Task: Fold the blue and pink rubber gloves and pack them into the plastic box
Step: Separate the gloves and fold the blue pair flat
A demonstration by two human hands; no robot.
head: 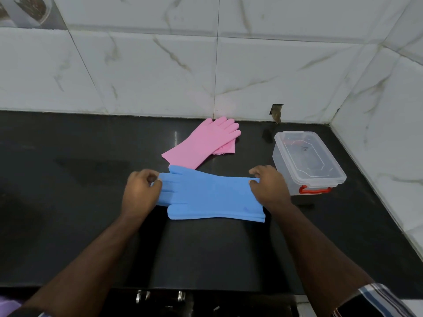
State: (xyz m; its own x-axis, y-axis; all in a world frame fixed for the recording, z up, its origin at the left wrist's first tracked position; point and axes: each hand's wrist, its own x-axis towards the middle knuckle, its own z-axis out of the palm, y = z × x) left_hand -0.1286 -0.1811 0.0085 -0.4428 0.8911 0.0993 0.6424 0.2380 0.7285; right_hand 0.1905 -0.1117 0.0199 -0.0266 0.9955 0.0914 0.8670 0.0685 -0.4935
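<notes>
1. The pair of light blue rubber gloves (210,195) lies flat and stacked on the glossy black stone worktop (68,179), fingers pointing to the person's left and cuffs to the right, directly in front of the person.
2. The left hand (142,191) has its grip curled round the blue fingertips, pinching them between thumb and fingers. The right hand (269,186) pinches the far corner of the cuff end, its fingers bent over the edge.
3. The pink rubber gloves (203,143) lie stacked behind the blue ones near the white marbled tile wall (160,76), still unfolded; their cuff just touches or overlaps the far edge of the blue pair.
4. The clear rectangular plastic box (307,161) with a red latch (314,190) sits to the right, just beside the right hand. A clear lid appears to sit on it, so it likely needs opening before packing.
5. Risks, as I judge them: the two blue layers could slide apart during the fold, since the rubber looks slick; the springy material may unfold when released; lifting the blue pair could drag the pink cuff along; a sweeping right hand could knock the light box.
6. No brand, label or readable writing shows on the gloves or box; a small dark mark on the lid is too small to read.
</notes>
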